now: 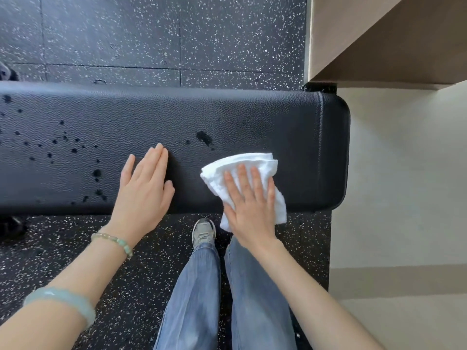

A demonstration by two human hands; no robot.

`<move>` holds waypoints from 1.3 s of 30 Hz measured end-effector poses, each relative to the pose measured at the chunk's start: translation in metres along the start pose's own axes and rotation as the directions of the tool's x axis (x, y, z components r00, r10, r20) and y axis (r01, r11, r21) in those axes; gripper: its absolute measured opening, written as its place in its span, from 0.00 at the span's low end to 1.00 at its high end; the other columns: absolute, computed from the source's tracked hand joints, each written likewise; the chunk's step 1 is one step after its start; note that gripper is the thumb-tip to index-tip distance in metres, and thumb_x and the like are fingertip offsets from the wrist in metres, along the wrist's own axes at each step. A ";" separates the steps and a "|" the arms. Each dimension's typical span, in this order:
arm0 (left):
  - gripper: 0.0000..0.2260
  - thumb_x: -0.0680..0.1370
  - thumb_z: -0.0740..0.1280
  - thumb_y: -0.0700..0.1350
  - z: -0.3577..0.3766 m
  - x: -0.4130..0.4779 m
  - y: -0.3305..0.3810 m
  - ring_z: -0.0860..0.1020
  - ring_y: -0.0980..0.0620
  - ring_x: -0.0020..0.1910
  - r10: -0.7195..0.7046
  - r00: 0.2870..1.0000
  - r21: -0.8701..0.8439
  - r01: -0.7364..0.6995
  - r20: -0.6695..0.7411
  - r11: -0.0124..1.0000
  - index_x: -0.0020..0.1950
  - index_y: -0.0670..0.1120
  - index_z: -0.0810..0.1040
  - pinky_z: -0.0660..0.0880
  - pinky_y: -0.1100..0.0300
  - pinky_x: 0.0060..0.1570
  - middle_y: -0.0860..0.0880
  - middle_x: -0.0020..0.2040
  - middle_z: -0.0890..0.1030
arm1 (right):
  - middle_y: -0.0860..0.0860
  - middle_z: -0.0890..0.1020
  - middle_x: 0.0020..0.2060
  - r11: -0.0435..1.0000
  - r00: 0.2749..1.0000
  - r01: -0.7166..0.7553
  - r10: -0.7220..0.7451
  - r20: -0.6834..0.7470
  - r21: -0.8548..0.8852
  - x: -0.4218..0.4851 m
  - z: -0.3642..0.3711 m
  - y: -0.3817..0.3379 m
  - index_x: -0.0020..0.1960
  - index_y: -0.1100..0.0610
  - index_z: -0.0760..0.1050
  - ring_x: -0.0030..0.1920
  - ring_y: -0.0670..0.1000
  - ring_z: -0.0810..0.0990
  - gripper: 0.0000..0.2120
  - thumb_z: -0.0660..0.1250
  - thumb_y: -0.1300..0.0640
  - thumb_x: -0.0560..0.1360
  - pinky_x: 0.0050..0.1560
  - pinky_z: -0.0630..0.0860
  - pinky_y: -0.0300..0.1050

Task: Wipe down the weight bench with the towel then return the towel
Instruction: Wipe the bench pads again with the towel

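- Black padded worktop (252,117), long axis laid 9 to 3 o'clock, rounded end at 3.
- Scatter of wet spots (63,145) toward 9 o'clock of both hands; larger blot (204,137) near the towel, at its 11 o'clock.
- White folded towel (252,161) on the near edge, partly overhanging, pressed under the right hand (249,210), fingers (255,180) straight, not curled.
- Left hand (145,188) flat on the pad, fingers extended, holding nothing, nearer the spots; next sweep likely toward 9 o'clock.

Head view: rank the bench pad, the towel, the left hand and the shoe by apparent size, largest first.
1. bench pad
2. towel and left hand: about alike; the right hand covers part of the towel, so I leave them unranked.
3. shoe, smallest, though it sits farther from the camera.
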State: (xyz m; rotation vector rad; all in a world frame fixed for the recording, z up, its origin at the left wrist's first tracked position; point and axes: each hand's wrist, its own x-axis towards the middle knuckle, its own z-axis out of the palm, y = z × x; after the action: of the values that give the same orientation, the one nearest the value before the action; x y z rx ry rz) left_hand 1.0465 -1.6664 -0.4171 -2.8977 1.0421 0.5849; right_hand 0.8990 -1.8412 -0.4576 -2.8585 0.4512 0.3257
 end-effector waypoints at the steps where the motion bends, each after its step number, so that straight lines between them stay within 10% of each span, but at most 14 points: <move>1: 0.27 0.78 0.51 0.48 0.000 0.004 -0.003 0.62 0.45 0.73 -0.013 1.000 0.007 0.013 0.002 1.000 0.75 0.37 0.61 0.47 0.47 0.73 0.41 0.75 0.62 | 0.54 0.59 0.75 1.000 1.000 0.012 -0.012 0.002 0.004 0.008 -0.002 -0.003 0.76 0.50 0.55 0.75 0.58 0.53 0.28 0.52 0.45 0.77 0.71 0.49 0.64; 10: 0.28 0.76 0.50 0.49 0.001 0.014 -0.005 0.63 0.43 0.73 -0.041 0.999 -0.013 0.041 0.001 0.999 0.74 0.37 0.63 0.48 0.44 0.72 0.40 0.75 0.64 | 0.50 0.52 0.77 0.995 0.995 0.090 -0.088 0.051 -0.050 0.160 -0.032 -0.051 0.77 0.47 0.50 0.76 0.56 0.48 0.28 0.47 0.43 0.79 0.71 0.40 0.63; 15: 0.28 0.76 0.50 0.48 -0.002 0.014 -0.006 0.65 0.43 0.72 -0.030 0.999 -0.004 0.031 0.027 1.000 0.74 0.37 0.64 0.49 0.44 0.72 0.40 0.74 0.65 | 0.55 0.64 0.73 0.986 0.985 0.165 -0.163 -0.063 0.022 0.114 -0.025 -0.010 0.73 0.55 0.64 0.73 0.59 0.60 0.28 0.53 0.47 0.75 0.71 0.48 0.62; 21: 0.27 0.76 0.51 0.47 -0.002 0.014 -0.007 0.65 0.45 0.72 -0.032 0.999 -0.034 0.033 0.026 0.999 0.73 0.37 0.65 0.49 0.45 0.72 0.41 0.74 0.65 | 0.55 0.58 0.75 0.997 0.999 -0.016 0.013 -0.040 -0.081 0.045 -0.024 0.072 0.76 0.53 0.54 0.75 0.57 0.51 0.28 0.51 0.48 0.78 0.72 0.47 0.62; 27: 0.28 0.75 0.52 0.47 0.000 0.014 -0.003 0.63 0.44 0.73 -0.059 0.998 -0.073 0.060 0.017 0.996 0.74 0.38 0.64 0.49 0.45 0.72 0.42 0.74 0.64 | 0.56 0.61 0.74 0.988 0.987 -0.151 0.151 -0.056 -0.009 0.117 -0.026 0.001 0.76 0.52 0.58 0.74 0.59 0.57 0.27 0.48 0.45 0.78 0.71 0.48 0.63; 35: 0.28 0.74 0.51 0.47 -0.002 0.021 0.006 0.66 0.43 0.72 -0.143 0.989 -0.029 0.144 0.026 0.989 0.71 0.37 0.67 0.49 0.44 0.72 0.40 0.73 0.67 | 0.53 0.58 0.76 0.976 0.975 0.217 -0.215 0.062 -0.029 0.170 -0.046 -0.019 0.76 0.52 0.57 0.76 0.57 0.53 0.29 0.47 0.46 0.76 0.71 0.42 0.59; 39: 0.27 0.73 0.54 0.45 -0.004 0.023 0.011 0.65 0.44 0.72 -0.174 0.984 -0.022 0.175 0.048 0.984 0.71 0.38 0.67 0.49 0.44 0.72 0.41 0.73 0.67 | 0.54 0.61 0.74 0.996 0.996 0.084 -0.084 -0.004 -0.028 0.140 -0.047 0.067 0.75 0.54 0.59 0.74 0.58 0.57 0.29 0.49 0.47 0.75 0.70 0.44 0.58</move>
State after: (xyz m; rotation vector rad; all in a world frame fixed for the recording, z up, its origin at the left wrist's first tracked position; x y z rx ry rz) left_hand 1.0571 -1.6896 -0.4201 -2.9413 0.7696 0.6573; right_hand 1.0158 -1.9539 -0.4612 -2.8955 0.3287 0.3122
